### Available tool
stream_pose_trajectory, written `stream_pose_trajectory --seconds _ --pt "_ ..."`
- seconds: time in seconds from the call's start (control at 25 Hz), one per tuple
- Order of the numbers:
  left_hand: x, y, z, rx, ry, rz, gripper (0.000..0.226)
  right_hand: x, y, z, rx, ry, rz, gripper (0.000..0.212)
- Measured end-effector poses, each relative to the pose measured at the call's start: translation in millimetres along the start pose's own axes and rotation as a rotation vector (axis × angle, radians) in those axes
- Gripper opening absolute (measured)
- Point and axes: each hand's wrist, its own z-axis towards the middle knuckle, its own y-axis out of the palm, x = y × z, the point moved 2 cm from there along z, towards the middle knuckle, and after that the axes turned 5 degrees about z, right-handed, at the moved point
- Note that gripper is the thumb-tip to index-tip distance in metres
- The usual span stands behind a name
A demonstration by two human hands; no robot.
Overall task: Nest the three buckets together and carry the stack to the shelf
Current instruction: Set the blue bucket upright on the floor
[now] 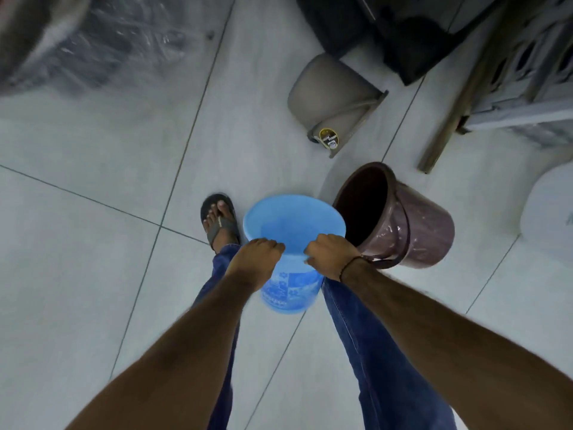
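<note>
A light blue bucket [291, 225] hangs between my legs, mouth up and empty. My left hand [257, 259] and my right hand [331, 254] both grip its near rim, fingers curled over the edge. Just right of it, a maroon bucket [412, 225] lies on its side on the floor, its open mouth facing left toward the blue one and its handle hanging low. Farther back a grey-beige bucket [331, 94] lies tipped over, its bottom toward the upper left, with an oval sticker near its rim.
Pale floor tiles [93, 274] stretch to the left. My sandalled foot [218, 220] stands left of the blue bucket. Plastic-wrapped goods [77, 41] sit top left, dark furniture [403, 29] top centre, a wooden stick [459, 107] and slatted crates [527, 72] top right, a white container [548, 218] far right.
</note>
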Motion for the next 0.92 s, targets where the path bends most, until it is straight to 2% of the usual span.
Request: stream_pose_trajectory --seconds 0.12,0.28,0.48,0.64,0.76,0.88,0.92 --pt "1 -36 -40 0.049 -0.075 0.1 0.031 -25 -35 -28 0.053 -0.07 -0.097 0.025" --pt "-6 -42 -65 0.057 -0.16 0.121 0.033 -56 -66 -37 0.13 -0.165 -0.279 0.02" --pt "-19 12 -40 0.004 -0.247 0.22 0.03 -70 -47 1 0.126 -0.174 -0.53 0.029" --pt "-11 46 -36 0.022 -0.244 0.241 0.031 -68 -15 19 0.096 -0.18 -0.581 0.027" --pt "-4 46 -39 0.131 -0.261 0.202 0.028 -60 -3 20 0.143 -0.177 -0.555 0.035" --pt "10 41 -36 0.264 -0.345 0.133 0.038 -41 -16 -1 0.313 -0.229 -0.541 0.049" --pt "23 35 -33 0.342 -0.321 0.061 0.041 -32 -25 -11 0.332 -0.21 -0.519 0.051"
